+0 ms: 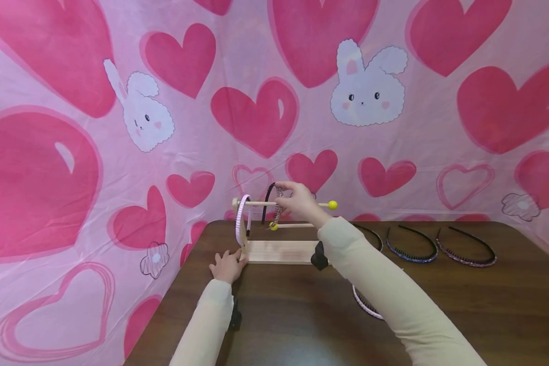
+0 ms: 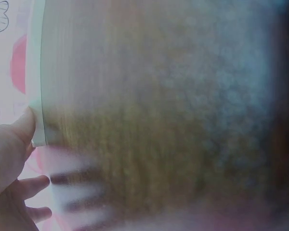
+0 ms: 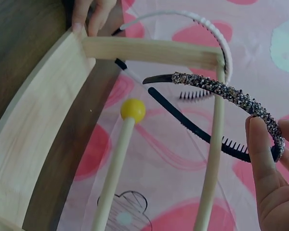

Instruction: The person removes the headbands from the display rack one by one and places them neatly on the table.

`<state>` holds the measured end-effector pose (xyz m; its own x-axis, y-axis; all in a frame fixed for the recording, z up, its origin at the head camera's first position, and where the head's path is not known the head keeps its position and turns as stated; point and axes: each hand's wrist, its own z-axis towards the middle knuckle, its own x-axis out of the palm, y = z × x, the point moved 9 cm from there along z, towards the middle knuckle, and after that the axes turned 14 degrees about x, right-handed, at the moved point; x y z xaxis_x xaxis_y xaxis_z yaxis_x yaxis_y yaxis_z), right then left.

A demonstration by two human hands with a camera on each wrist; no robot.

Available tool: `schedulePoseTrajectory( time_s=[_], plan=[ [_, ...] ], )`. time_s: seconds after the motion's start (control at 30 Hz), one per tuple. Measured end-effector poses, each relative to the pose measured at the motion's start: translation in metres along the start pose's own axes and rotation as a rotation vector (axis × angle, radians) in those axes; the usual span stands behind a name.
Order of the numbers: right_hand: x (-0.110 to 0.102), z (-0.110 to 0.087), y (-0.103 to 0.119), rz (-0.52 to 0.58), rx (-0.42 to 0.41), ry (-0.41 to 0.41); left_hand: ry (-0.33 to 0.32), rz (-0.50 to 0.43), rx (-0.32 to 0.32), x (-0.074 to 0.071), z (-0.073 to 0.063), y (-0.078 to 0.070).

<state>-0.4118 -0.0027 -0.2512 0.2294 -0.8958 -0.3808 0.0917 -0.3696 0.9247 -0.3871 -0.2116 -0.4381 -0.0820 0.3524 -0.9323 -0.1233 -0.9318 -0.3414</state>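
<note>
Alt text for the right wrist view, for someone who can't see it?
The right hand pinches a glittery headband astride a wooden rod; a pale headband hangs at the rod's far end. The left hand touches the stand's base.

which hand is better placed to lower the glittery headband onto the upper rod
Probably the right hand: it holds the sparkly silvery curved headband astride the upper pale wooden rod; the left hand touches the flat wooden base.

A pale pink cloth (image 1: 313, 117), faintly creased, spans the background, printed with deep pink hearts (image 1: 256, 119), some solid, others merely outlined. Two white rabbit heads (image 1: 367, 96) (the left one winking) sit among them, above small line-drawn flowers (image 1: 154, 259). Before it stands a dark brown, wood-grained tabletop (image 1: 293, 315), softly lit.
</note>
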Motion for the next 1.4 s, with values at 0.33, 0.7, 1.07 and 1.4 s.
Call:
schedulePoseTrajectory(
  time_s=[0.33,0.7,1.07,1.4],
  plan=[
    [-0.033,-0.008,-0.002,0.106,-0.026,-0.029,-0.037,0.005,0.011,-0.004,-0.001,-0.002],
    [-0.066,-0.018,-0.008,0.130,-0.049,-0.074,-0.004,0.002,0.003,-0.002,-0.002,-0.003],
    [-0.090,-0.035,-0.018,0.090,-0.044,-0.099,0.000,0.011,-0.003,-0.001,0.000,0.000],
    [-0.116,-0.047,-0.033,0.105,-0.025,-0.149,0.006,0.022,0.006,-0.001,0.000,-0.002]
  ],
)
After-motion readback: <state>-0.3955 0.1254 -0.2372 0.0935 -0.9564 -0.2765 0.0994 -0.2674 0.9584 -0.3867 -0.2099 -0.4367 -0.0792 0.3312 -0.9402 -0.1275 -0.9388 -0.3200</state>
